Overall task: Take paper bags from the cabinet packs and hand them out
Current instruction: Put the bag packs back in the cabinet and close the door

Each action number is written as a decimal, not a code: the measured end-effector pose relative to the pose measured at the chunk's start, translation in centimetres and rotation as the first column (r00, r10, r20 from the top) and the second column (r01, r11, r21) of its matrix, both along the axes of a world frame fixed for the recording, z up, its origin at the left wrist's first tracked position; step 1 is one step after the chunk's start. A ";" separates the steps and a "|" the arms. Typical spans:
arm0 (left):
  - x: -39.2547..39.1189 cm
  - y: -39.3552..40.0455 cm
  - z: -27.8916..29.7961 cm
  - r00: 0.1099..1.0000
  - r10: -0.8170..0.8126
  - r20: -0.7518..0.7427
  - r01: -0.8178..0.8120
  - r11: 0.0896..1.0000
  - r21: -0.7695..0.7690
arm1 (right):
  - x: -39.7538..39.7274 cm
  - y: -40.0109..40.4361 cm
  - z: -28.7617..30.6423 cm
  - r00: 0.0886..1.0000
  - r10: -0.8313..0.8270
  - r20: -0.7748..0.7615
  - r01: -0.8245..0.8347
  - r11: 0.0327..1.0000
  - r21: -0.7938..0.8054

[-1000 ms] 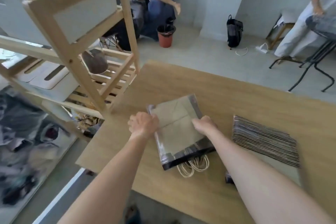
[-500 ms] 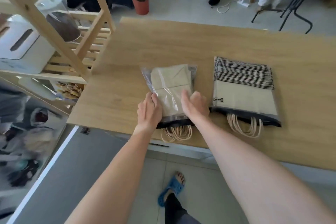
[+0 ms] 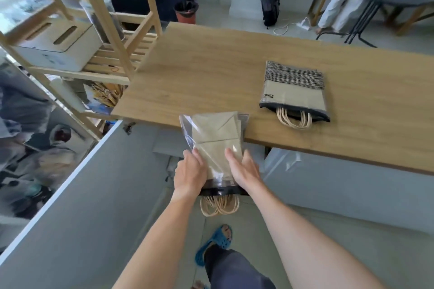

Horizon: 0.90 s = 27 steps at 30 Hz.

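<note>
Plain bag pack (image 3: 216, 145): gripped by left hand (image 3: 189, 175) and right hand (image 3: 244, 171), overhanging desk (image 3: 211, 73) edge, likely for opening; striped pack (image 3: 294, 90) flat on desk.

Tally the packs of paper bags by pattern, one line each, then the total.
Plain brown pack, held by the left hand and right hand over the table edge: 1
Striped pack, lying on the table: 1
Total: 2
</note>
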<state>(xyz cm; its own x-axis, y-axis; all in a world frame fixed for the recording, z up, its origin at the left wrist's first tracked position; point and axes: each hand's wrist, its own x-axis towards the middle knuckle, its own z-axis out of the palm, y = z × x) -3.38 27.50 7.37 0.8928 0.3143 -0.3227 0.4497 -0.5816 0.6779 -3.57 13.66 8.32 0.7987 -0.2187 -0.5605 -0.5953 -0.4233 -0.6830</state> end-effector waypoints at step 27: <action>12.8 10.1 -23.7 0.966 0.227 0.121 -0.196 0.954 -0.226 | 10.3 10.1 -22.9 0.951 -0.282 0.125 0.279 0.959 0.046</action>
<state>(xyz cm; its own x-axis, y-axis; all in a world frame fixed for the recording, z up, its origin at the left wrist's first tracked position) 9.42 37.63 -16.34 0.8550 0.4396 -0.2751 0.4355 -0.3208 0.8411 6.75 23.72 -14.61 0.7733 -0.4306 -0.4654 -0.5932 -0.2321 -0.7709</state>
